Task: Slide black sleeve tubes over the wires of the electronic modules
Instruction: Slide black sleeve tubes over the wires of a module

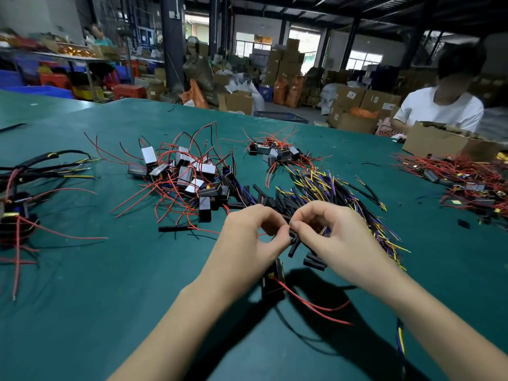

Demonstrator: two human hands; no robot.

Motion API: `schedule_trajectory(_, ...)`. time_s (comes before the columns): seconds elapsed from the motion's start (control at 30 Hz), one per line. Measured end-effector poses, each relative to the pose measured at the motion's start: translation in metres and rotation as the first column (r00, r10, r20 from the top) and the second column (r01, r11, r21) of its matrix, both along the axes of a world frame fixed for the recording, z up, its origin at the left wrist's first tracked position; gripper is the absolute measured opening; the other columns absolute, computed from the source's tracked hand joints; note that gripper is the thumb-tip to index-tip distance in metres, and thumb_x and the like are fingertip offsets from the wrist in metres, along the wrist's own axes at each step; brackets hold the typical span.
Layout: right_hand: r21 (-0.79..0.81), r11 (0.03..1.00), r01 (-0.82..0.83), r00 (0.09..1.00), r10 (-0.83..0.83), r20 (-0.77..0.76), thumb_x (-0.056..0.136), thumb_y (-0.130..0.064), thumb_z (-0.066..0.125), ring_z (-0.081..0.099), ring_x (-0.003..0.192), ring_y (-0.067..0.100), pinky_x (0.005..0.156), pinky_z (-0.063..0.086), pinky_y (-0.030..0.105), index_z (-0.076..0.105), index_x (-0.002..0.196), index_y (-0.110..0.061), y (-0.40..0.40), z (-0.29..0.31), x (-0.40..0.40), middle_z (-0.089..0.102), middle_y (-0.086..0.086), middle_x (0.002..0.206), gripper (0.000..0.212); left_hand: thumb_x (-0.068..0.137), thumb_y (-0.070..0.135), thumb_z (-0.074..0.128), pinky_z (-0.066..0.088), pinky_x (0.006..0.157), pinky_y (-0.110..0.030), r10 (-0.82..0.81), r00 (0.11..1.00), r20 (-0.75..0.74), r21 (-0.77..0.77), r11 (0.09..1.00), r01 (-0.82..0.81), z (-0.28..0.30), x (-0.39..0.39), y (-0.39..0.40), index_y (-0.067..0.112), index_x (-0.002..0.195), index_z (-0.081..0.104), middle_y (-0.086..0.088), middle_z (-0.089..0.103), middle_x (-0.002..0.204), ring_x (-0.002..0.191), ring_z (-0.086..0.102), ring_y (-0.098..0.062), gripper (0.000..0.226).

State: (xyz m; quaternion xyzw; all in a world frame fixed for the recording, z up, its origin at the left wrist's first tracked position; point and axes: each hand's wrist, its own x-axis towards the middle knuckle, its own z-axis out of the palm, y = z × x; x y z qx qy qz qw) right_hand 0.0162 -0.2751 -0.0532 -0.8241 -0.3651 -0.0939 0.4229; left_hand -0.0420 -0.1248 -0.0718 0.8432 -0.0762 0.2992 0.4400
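While a short black sleeve tube (293,247) is pinched at its upper end between the curled fingers of the right hand (332,237), its lower end is left slanting down just above the green bench (82,312). Thin wires, hidden at the point where both hands meet, are pinched by the thumb and forefinger of the left hand (250,243); whether their tips are already inside the tube cannot be told. A small black electronic module (273,281) is seen hanging below the left palm, and two red wires (310,305) are trailed from it toward the right across the bench. Loose black sleeve tubes (314,261) are scattered just beside the right hand, with more of them (255,195) piled beyond the knuckles. A fan of sleeved leads with yellow and purple tips (343,191) is spread to the right of the hands. Further back, a heap of black and silver modules tangled in red wire (187,174) is laid out on the bench, and a smaller heap (275,152) is seen behind it. Finished black bundles (24,177) are kept at the far left. At the far right edge, a person in a white shirt (439,108) is seated behind a brown cardboard box (439,143).
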Motion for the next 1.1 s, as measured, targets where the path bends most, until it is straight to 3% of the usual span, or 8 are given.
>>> schedule_trajectory(0.2, -0.359, 0.933, 0.014, 0.649, 0.265, 0.713, 0.091, -0.008, 0.054, 0.06, 0.074, 0.021, 0.056, 0.05, 0.029, 0.067, 0.088, -0.002, -0.017, 0.008, 0.01, 0.063, 0.008, 0.087, 0.015, 0.089, 0.011, 0.061, 0.036, 0.055, -0.009, -0.279, 0.929, -0.242, -0.406, 0.899, 0.164, 0.002, 0.003, 0.0, 0.016, 0.071, 0.064, 0.013, 0.054, 0.057, 0.053, 0.044, 0.003, 0.019)
schedule_trajectory(0.27, -0.35, 0.936, -0.032, 0.765, 0.248, 0.594, 0.09, -0.008, 0.058, 0.059, 0.075, 0.015, 0.06, 0.049, 0.026, 0.067, 0.092, -0.007, -0.017, 0.008, 0.008, 0.063, 0.001, 0.088, 0.009, 0.089, 0.011, 0.061, 0.038, 0.058, -0.011, -0.263, 0.935, -0.239, -0.425, 0.894, 0.142, 0.0, 0.002, -0.002, 0.016, 0.071, 0.064, 0.012, 0.056, 0.06, 0.056, 0.046, 0.001, 0.019)
schedule_trajectory(0.33, -0.152, 0.975, -0.162, 0.963, 0.19, 0.192, 0.09, -0.009, 0.061, 0.057, 0.07, 0.007, 0.061, 0.045, 0.018, 0.067, 0.093, -0.013, -0.016, 0.01, 0.003, 0.063, -0.008, 0.082, 0.007, 0.086, 0.01, 0.064, 0.037, 0.056, -0.009, -0.199, 0.959, -0.202, -0.408, 0.907, 0.102, -0.001, 0.002, -0.004, 0.017, 0.07, 0.065, 0.01, 0.06, 0.061, 0.052, 0.047, 0.004, 0.017)
schedule_trajectory(0.43, 0.033, 0.995, -0.091, 0.949, 0.096, -0.301, 0.095, -0.02, 0.057, 0.049, 0.052, 0.004, 0.052, 0.041, 0.014, 0.07, 0.084, -0.019, -0.019, 0.021, 0.005, 0.065, -0.011, 0.067, 0.017, 0.082, 0.008, 0.068, 0.033, 0.051, -0.004, -0.094, 0.991, -0.093, -0.299, 0.952, 0.063, 0.0, 0.0, -0.006, 0.017, 0.069, 0.066, 0.011, 0.061, 0.061, 0.046, 0.047, 0.007, 0.015)
schedule_trajectory(0.6, -0.222, 0.971, -0.088, 0.921, -0.006, -0.39, 0.087, -0.041, 0.06, 0.044, 0.051, 0.006, 0.049, 0.035, 0.012, 0.071, 0.078, -0.018, -0.016, 0.04, 0.009, 0.056, -0.005, 0.064, 0.027, 0.078, 0.006, 0.071, 0.035, 0.066, -0.003, -0.015, 0.997, 0.081, -0.065, 0.998, 0.02, -0.004, -0.004, -0.008, 0.015, 0.074, 0.067, 0.011, 0.064, 0.068, 0.067, 0.058, 0.002, 0.011)
schedule_trajectory(0.9, -0.359, 0.907, -0.221, 0.891, 0.038, -0.453, 0.086, -0.035, 0.065, 0.042, 0.053, 0.003, 0.05, 0.035, 0.013, 0.069, 0.08, -0.015, -0.013, 0.05, 0.013, 0.053, -0.008, 0.061, 0.022, 0.079, 0.023, 0.063, 0.039, 0.07, -0.015, 0.013, 0.993, 0.115, 0.065, 0.998, -0.021, -0.008, -0.004, -0.008, 0.017, 0.08, 0.066, 0.011, 0.064, 0.076, 0.076, 0.059, -0.008, 0.006)
schedule_trajectory(1.0, -0.418, 0.883, -0.214, 0.959, 0.108, -0.263, 0.089, -0.029, 0.063, 0.043, 0.055, 0.003, 0.054, 0.035, 0.017, 0.064, 0.078, -0.017, -0.013, 0.05, 0.012, 0.056, -0.01, 0.063, 0.017, 0.083, 0.017, 0.066, 0.034, 0.067, -0.007, -0.026, 0.996, 0.082, 0.036, 0.999, 0.023, -0.006, -0.002, -0.008, 0.017, 0.081, 0.066, 0.011, 0.063, 0.075, 0.073, 0.057, -0.003, 0.002)
schedule_trajectory(1.1, -0.592, 0.802, -0.075, 0.886, 0.326, 0.329, 0.094, -0.022, 0.052, 0.045, 0.063, 0.011, 0.056, 0.041, 0.026, 0.053, 0.082, -0.014, -0.016, 0.042, 0.007, 0.051, -0.003, 0.082, 0.015, 0.089, 0.013, 0.06, 0.033, 0.052, -0.013, -0.142, 0.989, -0.028, -0.067, 0.988, 0.14, -0.004, 0.001, -0.005, 0.017, 0.079, 0.063, 0.013, 0.059, 0.069, 0.054, 0.045, -0.008, 0.012)
